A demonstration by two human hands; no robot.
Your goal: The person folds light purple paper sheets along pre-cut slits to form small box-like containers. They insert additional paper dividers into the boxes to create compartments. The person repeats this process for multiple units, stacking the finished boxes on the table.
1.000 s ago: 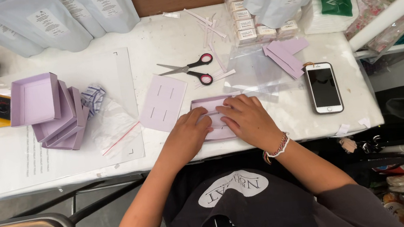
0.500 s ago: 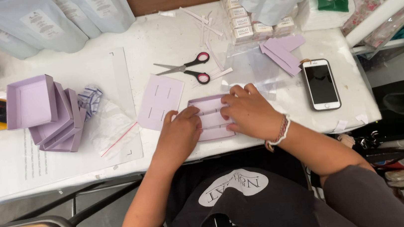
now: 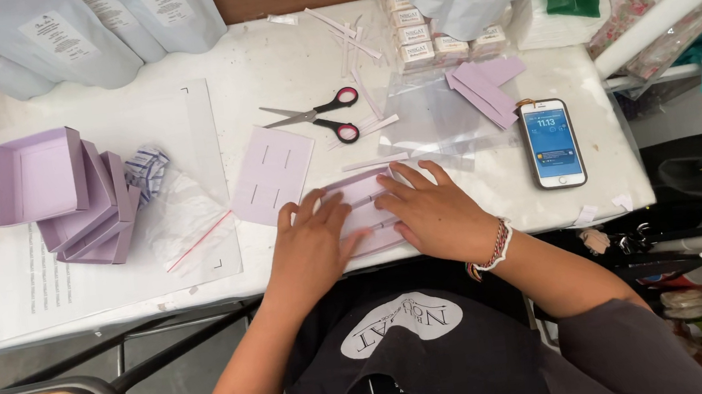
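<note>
Far left, my stack of finished lilac trays (image 3: 64,197) sits well clear, then the flat slotted lilac sheet (image 3: 272,175) just beside my work. My left hand (image 3: 311,249) lies open, palm down, fingers spread, pressing the lilac card (image 3: 363,209) flat at the near edge of the white table (image 3: 268,67). My right hand (image 3: 431,215) is open too, flattened on the card's right half, gripping nothing. The card's long axis seems to run left to right, tilted slightly up toward the scissors (image 3: 317,118); much of it is hidden under my palms. My worry: uneven pressure and the crease goes crooked, or the card skids off the edge. Phone (image 3: 552,143) stays apart on the right
</note>
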